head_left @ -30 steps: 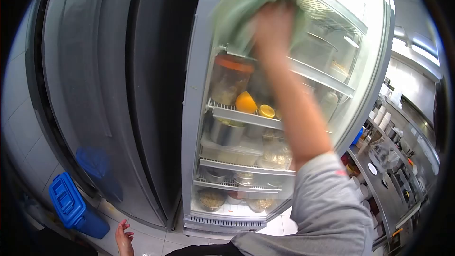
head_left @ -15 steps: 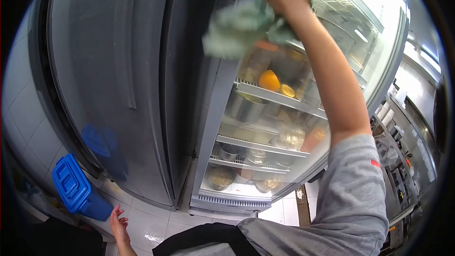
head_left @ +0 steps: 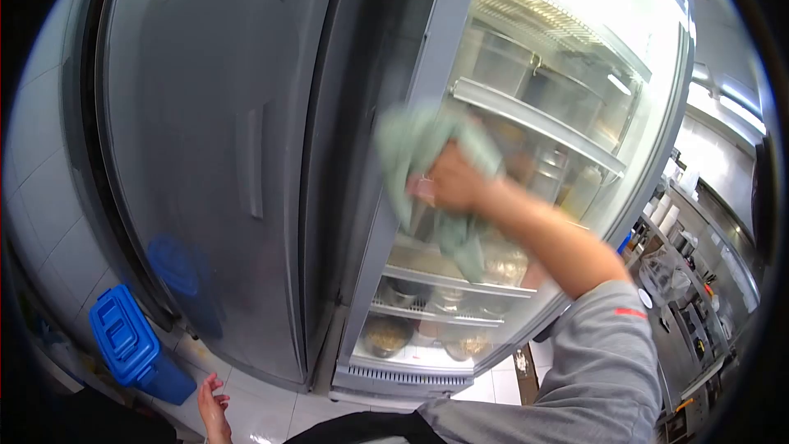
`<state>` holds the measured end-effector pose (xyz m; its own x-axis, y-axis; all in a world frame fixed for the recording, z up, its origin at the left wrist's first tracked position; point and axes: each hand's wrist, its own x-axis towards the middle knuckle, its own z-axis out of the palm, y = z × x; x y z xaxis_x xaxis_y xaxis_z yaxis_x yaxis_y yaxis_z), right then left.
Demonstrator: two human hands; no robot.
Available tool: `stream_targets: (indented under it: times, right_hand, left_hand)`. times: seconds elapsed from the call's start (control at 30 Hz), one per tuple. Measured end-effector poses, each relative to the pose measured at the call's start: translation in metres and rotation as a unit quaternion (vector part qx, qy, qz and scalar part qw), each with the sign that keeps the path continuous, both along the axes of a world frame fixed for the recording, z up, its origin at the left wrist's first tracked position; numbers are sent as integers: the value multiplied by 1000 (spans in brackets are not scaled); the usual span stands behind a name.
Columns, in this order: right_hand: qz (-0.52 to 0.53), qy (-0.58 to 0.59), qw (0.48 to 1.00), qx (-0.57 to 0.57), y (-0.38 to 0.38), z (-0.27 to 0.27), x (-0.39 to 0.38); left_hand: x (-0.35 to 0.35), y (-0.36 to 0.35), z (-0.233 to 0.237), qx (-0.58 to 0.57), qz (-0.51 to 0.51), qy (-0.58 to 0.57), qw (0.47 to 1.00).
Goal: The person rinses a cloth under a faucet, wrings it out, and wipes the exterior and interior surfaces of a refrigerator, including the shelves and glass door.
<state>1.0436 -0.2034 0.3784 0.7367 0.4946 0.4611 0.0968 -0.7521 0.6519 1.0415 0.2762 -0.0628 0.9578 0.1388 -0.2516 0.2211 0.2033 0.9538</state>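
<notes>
My right hand (head_left: 454,181) is closed on a pale green cloth (head_left: 427,133), which fans out around it, blurred by motion. Both are in front of the glass door (head_left: 567,207) of a lit display fridge, near its left frame. Through the glass I see wire shelves, metal pots (head_left: 491,62) on an upper shelf, and bowls of food (head_left: 386,335) at the bottom. The cloth and hand hide part of the middle shelves. Low on the left, my left hand (head_left: 214,404) hangs with its fingers apart and nothing in it.
A tall grey steel cabinet (head_left: 222,156) stands left of the fridge. On the tiled floor at lower left is a blue lidded bin (head_left: 136,345). To the right, kitchen shelving holds stacked white cups (head_left: 664,212) and a plastic bag (head_left: 664,275).
My right hand has come down the glass with the cloth, from the top of the door to its middle. The upper shelves now show. My left hand stays low, nearly where it was.
</notes>
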Motion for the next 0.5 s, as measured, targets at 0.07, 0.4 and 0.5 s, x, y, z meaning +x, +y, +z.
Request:
stream_targets:
  times: [0.07, 0.4, 0.5]
  right_hand:
    - [-63, -145, 975, -153, -21, 129, 23]
    - [34, -224, 973, -42, 20, 136, 38]
    - [69, -129, 989, 22, -44, 183, -10]
  left_hand:
    - [1, -7, -1, 3, -3, -2, 1000]
    - [-13, -10, 16, 0, -35, 8, 999]
    - [-15, 29, 4, 28, 41, 34, 998]
